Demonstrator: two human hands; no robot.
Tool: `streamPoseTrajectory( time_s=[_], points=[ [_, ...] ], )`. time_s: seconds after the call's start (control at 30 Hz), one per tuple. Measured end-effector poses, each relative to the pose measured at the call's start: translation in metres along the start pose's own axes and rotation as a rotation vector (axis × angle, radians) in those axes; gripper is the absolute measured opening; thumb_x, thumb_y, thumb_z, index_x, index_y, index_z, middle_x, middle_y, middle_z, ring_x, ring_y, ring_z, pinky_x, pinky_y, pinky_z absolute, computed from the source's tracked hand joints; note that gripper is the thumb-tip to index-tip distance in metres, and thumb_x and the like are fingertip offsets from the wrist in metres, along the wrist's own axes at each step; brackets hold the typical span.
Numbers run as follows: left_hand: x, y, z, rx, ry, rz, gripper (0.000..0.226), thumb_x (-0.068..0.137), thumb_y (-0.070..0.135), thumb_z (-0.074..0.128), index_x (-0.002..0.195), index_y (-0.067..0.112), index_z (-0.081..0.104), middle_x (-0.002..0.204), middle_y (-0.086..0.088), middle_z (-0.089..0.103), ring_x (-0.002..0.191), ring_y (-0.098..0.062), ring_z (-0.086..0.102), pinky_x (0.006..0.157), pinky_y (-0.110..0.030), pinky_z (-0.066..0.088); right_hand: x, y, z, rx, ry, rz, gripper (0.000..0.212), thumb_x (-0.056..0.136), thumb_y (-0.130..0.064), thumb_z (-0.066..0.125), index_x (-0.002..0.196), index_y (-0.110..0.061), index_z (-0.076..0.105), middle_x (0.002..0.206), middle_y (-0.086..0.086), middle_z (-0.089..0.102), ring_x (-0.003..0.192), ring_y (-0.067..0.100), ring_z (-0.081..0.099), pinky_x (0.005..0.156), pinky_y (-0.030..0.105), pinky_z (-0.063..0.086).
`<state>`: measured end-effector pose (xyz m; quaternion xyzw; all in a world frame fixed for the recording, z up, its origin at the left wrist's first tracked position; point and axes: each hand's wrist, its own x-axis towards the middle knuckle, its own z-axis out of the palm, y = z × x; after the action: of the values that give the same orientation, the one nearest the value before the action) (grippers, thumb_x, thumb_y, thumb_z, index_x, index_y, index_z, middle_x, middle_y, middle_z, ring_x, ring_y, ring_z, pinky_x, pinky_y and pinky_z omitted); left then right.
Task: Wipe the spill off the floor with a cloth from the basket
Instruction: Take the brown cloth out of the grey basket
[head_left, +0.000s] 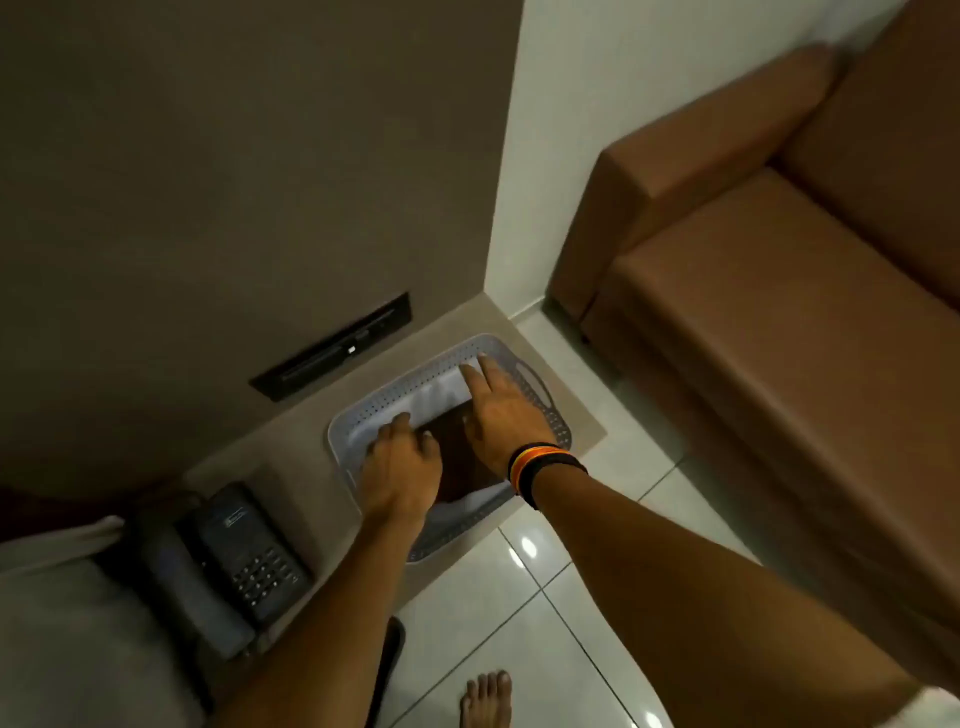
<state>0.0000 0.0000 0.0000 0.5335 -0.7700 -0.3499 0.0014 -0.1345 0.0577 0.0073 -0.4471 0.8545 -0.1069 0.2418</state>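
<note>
Pale folded cloth (441, 392) inside a grey perforated basket (363, 410), toward the basket's far end, with a dark brown cloth (465, 462) lying in the middle and a strip of white showing again at the near rim. Basket set on a beige ledge (306, 452), at its far right corner, right against the wall corner and overhanging the ledge's front edge a little. Left hand (400, 465) down in the basket's left part, fingers curled and bunched on the edge of the pale cloth where it meets the brown one; whether actually pinching fabric, cannot tell. Right hand (501, 415) reaching in from the right side, fingers stretched out and loosely spread, index fingertip laid flat on the pale cloth's far corner, palm hovering over the brown cloth, nothing gripped. Striped and black bands (540, 467) around the right wrist. Dark telephone (244, 551) farther left on the same ledge, near its front edge, well apart from the basket. Black slotted panel (332, 345) in the wall just behind. Brown sofa (779, 291) off to the right. Glossy white tiled floor (561, 613) below the ledge, a bare foot (485, 699) on it at the bottom edge.
</note>
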Motion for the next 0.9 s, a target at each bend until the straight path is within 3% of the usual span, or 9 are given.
streamPoseTrajectory(
  time_s=[0.13,0.27,0.37,0.5,0.57,0.63,0.7,0.83,0.9],
  points=[
    [0.031,-0.037,0.041,-0.221,-0.029,-0.392,0.045,0.104,0.03,0.057,0.137,0.001,0.057,0.135,-0.024,0.065,0.122,-0.04,0.063,0.094,-0.041,0.05,0.027,0.024,0.053,0.11,-0.106,0.291,0.063,0.098,-0.025,0.06,0.156,-0.012,0.036,0.162,0.017,0.037,0.146,0.038,0.04,0.118,0.046,0.039],
    [0.047,-0.057,0.076,-0.252,-0.078,-0.5,0.056,0.098,0.041,0.067,0.133,-0.001,0.062,0.134,-0.024,0.067,0.121,-0.043,0.064,0.093,-0.043,0.053,0.043,0.043,0.095,0.135,-0.125,0.462,0.067,0.096,-0.036,0.064,0.151,-0.007,0.037,0.15,0.02,0.047,0.138,0.042,0.046,0.111,0.05,0.045],
    [0.055,-0.065,0.1,-0.236,-0.081,-0.534,0.063,0.091,0.046,0.074,0.132,-0.001,0.065,0.134,-0.024,0.067,0.121,-0.044,0.065,0.097,-0.049,0.056,0.051,0.05,0.116,0.18,-0.089,0.529,0.065,0.094,-0.032,0.068,0.146,-0.005,0.039,0.141,0.02,0.054,0.13,0.043,0.053,0.107,0.052,0.048],
    [0.06,-0.069,0.116,-0.219,-0.028,-0.514,0.056,0.089,0.041,0.078,0.126,0.001,0.068,0.13,-0.023,0.07,0.117,-0.043,0.068,0.095,-0.048,0.057,0.057,0.057,0.129,0.233,-0.055,0.592,0.052,0.089,-0.021,0.07,0.136,-0.005,0.053,0.135,0.02,0.055,0.126,0.041,0.053,0.103,0.049,0.052],
    [0.065,-0.069,0.12,-0.324,-0.024,-0.482,0.042,0.09,0.034,0.078,0.114,0.0,0.071,0.118,-0.019,0.075,0.109,-0.039,0.071,0.084,-0.039,0.058,0.061,0.061,0.127,0.325,-0.065,0.63,0.045,0.086,-0.023,0.071,0.127,-0.007,0.061,0.129,0.019,0.06,0.119,0.04,0.059,0.099,0.048,0.056],
    [0.064,-0.063,0.12,-0.415,0.023,-0.387,0.022,0.091,0.024,0.076,0.095,0.004,0.07,0.1,-0.01,0.075,0.097,-0.034,0.073,0.069,-0.03,0.053,0.06,0.062,0.121,0.435,-0.069,0.668,0.044,0.08,-0.029,0.075,0.118,-0.008,0.067,0.123,0.018,0.064,0.112,0.039,0.064,0.094,0.048,0.059],
    [0.056,-0.051,0.119,-0.521,0.078,-0.258,0.01,0.091,0.017,0.072,0.091,0.007,0.069,0.092,-0.01,0.072,0.089,-0.029,0.071,0.069,-0.033,0.054,0.054,0.059,0.115,0.558,-0.041,0.659,0.042,0.074,-0.035,0.077,0.109,-0.011,0.072,0.116,0.015,0.068,0.107,0.036,0.066,0.091,0.045,0.061],
    [0.028,-0.022,0.112,-0.72,0.14,-0.069,0.009,0.087,0.02,0.065,0.093,0.014,0.068,0.087,0.0,0.071,0.077,-0.01,0.067,0.066,-0.021,0.054,0.022,0.055,0.103,1.006,0.147,0.639,0.015,0.074,-0.032,0.077,0.079,-0.026,0.063,0.084,-0.002,0.07,0.091,0.026,0.071,0.079,0.034,0.058],
    [0.014,-0.008,0.109,-0.862,0.081,-0.059,0.009,0.087,0.019,0.066,0.094,0.019,0.072,0.084,0.008,0.075,0.079,-0.006,0.071,0.066,-0.02,0.056,-0.002,0.062,0.095,1.273,0.199,0.668,0.013,0.076,-0.027,0.075,0.084,-0.026,0.065,0.094,0.004,0.076,0.095,0.027,0.073,0.087,0.04,0.062]
  ],
)
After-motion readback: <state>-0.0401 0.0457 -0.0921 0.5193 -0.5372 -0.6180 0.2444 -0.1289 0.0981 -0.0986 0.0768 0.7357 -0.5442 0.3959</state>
